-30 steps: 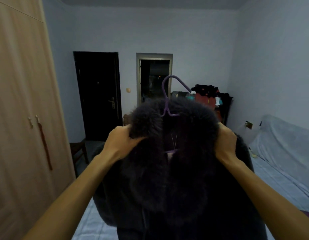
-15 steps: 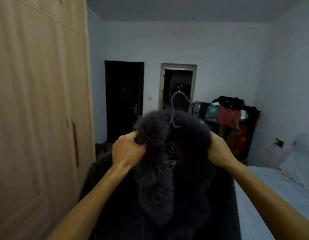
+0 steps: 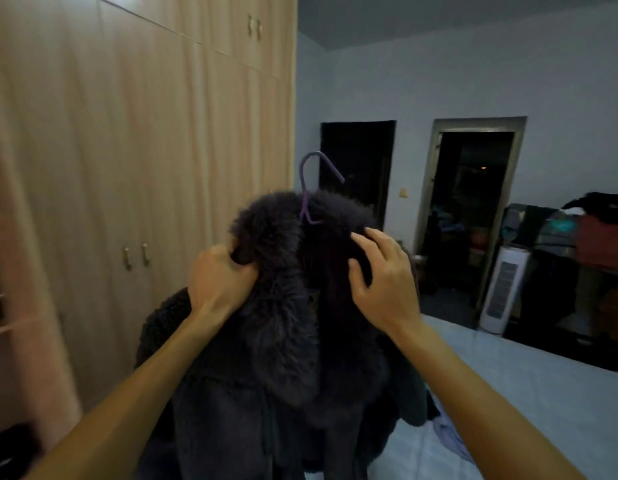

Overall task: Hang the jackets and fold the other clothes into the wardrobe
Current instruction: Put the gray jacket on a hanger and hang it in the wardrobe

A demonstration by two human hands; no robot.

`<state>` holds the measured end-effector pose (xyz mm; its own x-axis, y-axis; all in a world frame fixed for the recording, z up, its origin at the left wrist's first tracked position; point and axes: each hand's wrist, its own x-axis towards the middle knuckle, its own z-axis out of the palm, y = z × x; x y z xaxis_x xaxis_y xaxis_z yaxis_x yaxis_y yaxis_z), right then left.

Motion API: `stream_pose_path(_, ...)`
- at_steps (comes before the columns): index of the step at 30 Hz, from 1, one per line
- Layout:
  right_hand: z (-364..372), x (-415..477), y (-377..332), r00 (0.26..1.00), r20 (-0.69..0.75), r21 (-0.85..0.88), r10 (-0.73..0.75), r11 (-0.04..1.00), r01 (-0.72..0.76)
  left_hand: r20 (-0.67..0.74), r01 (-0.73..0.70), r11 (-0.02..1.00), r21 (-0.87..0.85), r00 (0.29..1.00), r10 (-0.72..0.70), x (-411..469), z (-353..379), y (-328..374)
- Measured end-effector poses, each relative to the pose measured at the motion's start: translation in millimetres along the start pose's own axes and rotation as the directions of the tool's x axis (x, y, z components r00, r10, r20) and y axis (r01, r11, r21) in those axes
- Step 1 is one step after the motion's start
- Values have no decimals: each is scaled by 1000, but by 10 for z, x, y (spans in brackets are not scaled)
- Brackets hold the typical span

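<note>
Dark fluffy jacket point(image 3: 283, 306) w/ fur collar hangs on a thin purple wire hanger point(image 3: 312, 178), held up in front of the tall light-wood wardrobe point(image 3: 144, 150), nr its right end. The left hand point(image 3: 220, 282) clenches the collar fur. The right hand point(image 3: 383, 282) is spread, fingertips resting on the fur, grasping nothing.

Best approach, imo: take the hook itself, keep the shoulders seated.

Doors here are closed; an open section shows at the wardrobe's far-left edge. A pale-blue bed point(image 3: 508, 375) right of the wardrobe narrows the aisle, so lift the hem.
</note>
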<state>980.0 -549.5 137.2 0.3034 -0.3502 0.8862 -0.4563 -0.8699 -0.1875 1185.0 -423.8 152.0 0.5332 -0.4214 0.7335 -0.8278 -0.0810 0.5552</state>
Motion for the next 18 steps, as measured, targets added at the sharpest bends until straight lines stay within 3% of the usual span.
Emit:
stream_pose_path(10, 513, -168, -1374, 970, 97, 305, -222, 935, 184, -245, 217, 919, 330, 960, -139, -433, -1440, -389)
stream_pose_path(18, 1014, -224, -2741, 921, 116, 506, -371, 820, 267, -403, 374, 807, 456, 896, -188, -638, -2765, -926)
